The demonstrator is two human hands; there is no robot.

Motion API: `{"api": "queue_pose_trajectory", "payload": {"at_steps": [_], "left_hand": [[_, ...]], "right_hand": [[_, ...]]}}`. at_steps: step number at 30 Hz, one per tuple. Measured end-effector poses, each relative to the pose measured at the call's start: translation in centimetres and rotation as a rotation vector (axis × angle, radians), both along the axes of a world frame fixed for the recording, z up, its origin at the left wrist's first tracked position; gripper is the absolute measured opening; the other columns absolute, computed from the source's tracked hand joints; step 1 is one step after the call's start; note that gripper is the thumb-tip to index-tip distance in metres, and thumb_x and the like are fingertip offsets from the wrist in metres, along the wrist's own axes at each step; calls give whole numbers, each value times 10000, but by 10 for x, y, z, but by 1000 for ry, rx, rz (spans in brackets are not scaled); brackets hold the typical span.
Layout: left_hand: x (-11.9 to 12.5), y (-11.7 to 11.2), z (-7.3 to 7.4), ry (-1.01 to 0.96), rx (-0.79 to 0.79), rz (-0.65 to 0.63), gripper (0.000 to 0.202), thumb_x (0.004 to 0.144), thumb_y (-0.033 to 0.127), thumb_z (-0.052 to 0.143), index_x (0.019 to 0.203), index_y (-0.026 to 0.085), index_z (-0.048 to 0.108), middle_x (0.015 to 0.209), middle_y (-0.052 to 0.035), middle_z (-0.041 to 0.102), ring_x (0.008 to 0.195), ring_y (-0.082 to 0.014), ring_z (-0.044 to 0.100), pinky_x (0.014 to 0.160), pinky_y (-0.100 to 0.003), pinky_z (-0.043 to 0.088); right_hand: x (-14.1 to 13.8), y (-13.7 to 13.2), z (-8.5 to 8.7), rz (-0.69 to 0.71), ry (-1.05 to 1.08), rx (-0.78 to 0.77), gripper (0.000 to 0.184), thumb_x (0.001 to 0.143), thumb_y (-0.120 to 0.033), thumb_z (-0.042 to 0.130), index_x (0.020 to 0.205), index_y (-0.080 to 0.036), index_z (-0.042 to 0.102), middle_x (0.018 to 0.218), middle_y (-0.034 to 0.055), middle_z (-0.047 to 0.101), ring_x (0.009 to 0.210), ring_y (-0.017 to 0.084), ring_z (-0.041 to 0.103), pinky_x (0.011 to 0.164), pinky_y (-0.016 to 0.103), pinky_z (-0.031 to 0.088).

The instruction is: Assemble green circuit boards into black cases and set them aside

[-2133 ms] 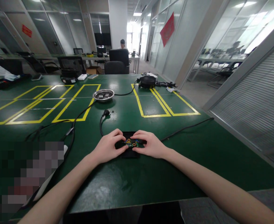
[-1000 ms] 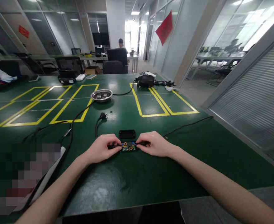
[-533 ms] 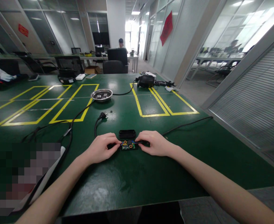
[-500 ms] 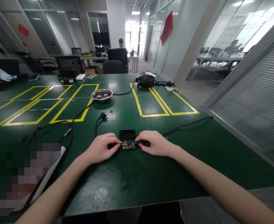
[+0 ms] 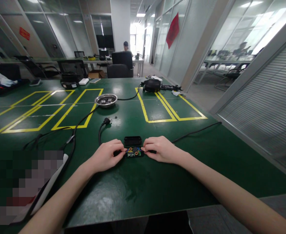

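A small circuit board [image 5: 134, 152] with copper-wound coils sits in the open black lower half of a power adapter case. Just behind it lies the matching black cover [image 5: 132, 141], its hollow side up. My left hand [image 5: 109, 155] is closed, thumb and fingertips pinched at the board's left end, where the plug's cord appears to come in. At the right end, my right hand [image 5: 159, 149] pinches where another black cable joins; the fingers partly hide it. That cable [image 5: 196, 131] leads away to the right. A power plug [image 5: 106, 121] rests beyond my left hand.
A metal bowl [image 5: 106, 104] holding small metal parts stands farther back on the green table [image 5: 143, 191]. Yellow tape outlines mark both sides. A black device [image 5: 151, 85] lies at the back right. Loose cables [image 5: 75, 130] and a blurred-out object [image 5: 31, 188] are at left.
My right fingertips have moved slightly left, closer to the board's end. My left hand keeps its pinch. The view has shifted very slightly.
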State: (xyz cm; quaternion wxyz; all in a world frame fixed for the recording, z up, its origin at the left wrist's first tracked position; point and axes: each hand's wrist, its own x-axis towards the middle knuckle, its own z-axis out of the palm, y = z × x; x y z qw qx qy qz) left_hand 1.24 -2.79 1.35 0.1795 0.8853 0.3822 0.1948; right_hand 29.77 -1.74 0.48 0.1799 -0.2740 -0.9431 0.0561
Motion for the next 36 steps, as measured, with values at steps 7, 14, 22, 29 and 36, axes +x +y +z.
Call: {"api": "queue_pose_trajectory", "payload": {"at_steps": [7,14,22,29,36], "left_hand": [[1,-1,2,-49,52,-40,188,934,254,569,859,193,730,887,-58,700,835,-189,659,753,-285,509],[9,5,-14,-68,99,320,256,948,299,594,1082,182,778,1031,-91,724,974,-249,660,870,-389,532],[13,4,-16,-256,-127,415,237,906,318,633,1006,205,815,963,-53,816,876,-245,735,844,-381,555],[14,1,-6,-365,-172,442,220,850,342,664,909,200,820,840,-25,817,725,-216,725,747,-333,589],[15,0,-4,-397,-160,426,187,841,318,670,878,204,813,804,-16,808,688,-195,705,717,-312,584]], "right_hand": [[-7,-2,-4,-28,200,-141,135,909,-172,614,823,-200,714,929,61,726,827,183,679,747,287,509],[-21,6,-16,-459,250,-194,186,912,-271,712,1044,-163,787,919,62,708,813,188,658,785,339,486],[-22,8,-17,-465,610,-583,156,851,-246,729,956,-163,809,883,66,798,809,202,732,760,323,569],[-22,8,-20,-470,764,-697,150,780,-308,762,808,-161,773,788,62,785,741,206,737,717,332,589],[-20,6,-17,-472,722,-671,158,787,-323,750,792,-167,767,785,59,778,743,205,721,703,332,577]]}}
